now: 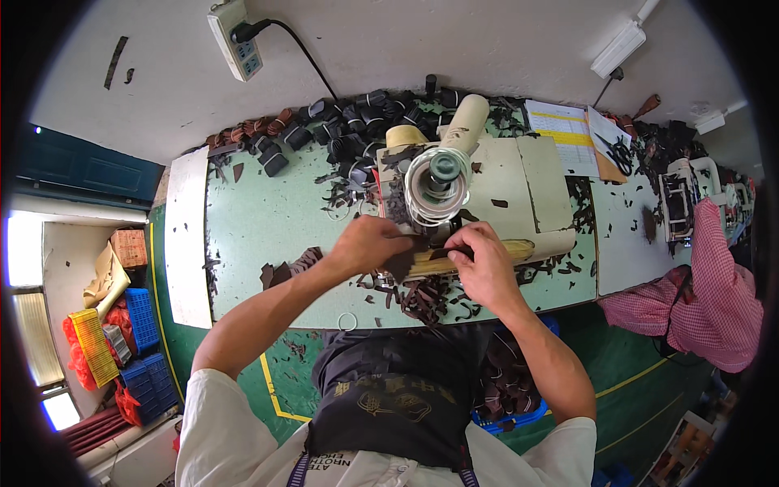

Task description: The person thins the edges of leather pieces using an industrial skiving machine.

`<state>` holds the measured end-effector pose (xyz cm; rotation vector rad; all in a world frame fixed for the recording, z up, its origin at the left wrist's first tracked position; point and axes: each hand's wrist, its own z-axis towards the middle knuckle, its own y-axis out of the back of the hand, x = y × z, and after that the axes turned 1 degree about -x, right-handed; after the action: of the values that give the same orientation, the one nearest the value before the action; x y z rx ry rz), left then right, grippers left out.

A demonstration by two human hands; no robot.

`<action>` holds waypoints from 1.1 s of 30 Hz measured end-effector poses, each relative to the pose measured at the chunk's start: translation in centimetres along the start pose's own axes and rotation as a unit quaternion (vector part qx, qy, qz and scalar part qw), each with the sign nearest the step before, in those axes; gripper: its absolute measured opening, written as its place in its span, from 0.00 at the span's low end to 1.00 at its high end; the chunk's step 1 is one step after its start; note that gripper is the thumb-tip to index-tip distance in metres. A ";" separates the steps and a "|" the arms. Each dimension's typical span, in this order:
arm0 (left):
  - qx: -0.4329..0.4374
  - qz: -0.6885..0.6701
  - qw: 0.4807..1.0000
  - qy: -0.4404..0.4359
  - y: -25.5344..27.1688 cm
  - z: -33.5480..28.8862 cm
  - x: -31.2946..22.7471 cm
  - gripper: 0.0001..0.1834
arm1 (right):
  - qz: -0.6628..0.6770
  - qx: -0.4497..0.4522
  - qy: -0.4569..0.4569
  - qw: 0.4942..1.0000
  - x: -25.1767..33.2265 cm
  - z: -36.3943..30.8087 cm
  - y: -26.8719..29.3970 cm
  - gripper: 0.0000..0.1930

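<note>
A beige bench machine (511, 183) stands on the pale green table, with a green knob (444, 166) ringed by white loops on top. My left hand (367, 246) is closed on a dark brown flat piece (398, 265), perhaps leather, at the machine's front. Opposite it, my right hand (484, 264) curls closed by the machine head, its fingertips pressed together; whatever they grip is hidden. Brown scraps (426, 300) are heaped just below my hands. A short stack of brown pieces (304, 262) lies left of the machine, near my left forearm.
Banded black bundles (353, 122) line the table's back, with reddish-brown ones (264, 126) farther left. Papers (564, 134) and black scissors (619, 154) lie back right. A blue basket (527, 415) of brown pieces stands below the table edge. A co-worker's checkered sleeve (718, 276) shows at right.
</note>
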<state>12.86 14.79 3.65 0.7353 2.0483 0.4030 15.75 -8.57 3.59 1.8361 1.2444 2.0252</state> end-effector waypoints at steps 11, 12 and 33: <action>-0.002 -0.064 0.997 0.034 0.0 -0.2 -0.6 0.15 | -0.046 -0.018 0.011 0.999 0.5 -0.4 0.1 0.11; -0.006 -0.036 0.999 0.032 -0.3 0.0 -1.0 0.15 | -0.046 -0.019 0.011 0.999 0.6 -0.2 -0.1 0.11; 0.062 -0.170 0.983 0.040 1.2 -1.5 -0.1 0.17 | -0.120 -0.039 0.017 0.992 0.0 -0.8 0.0 0.11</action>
<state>12.07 15.60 5.19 0.4346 2.2394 0.1112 15.06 -8.96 3.70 1.5411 1.3057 1.9502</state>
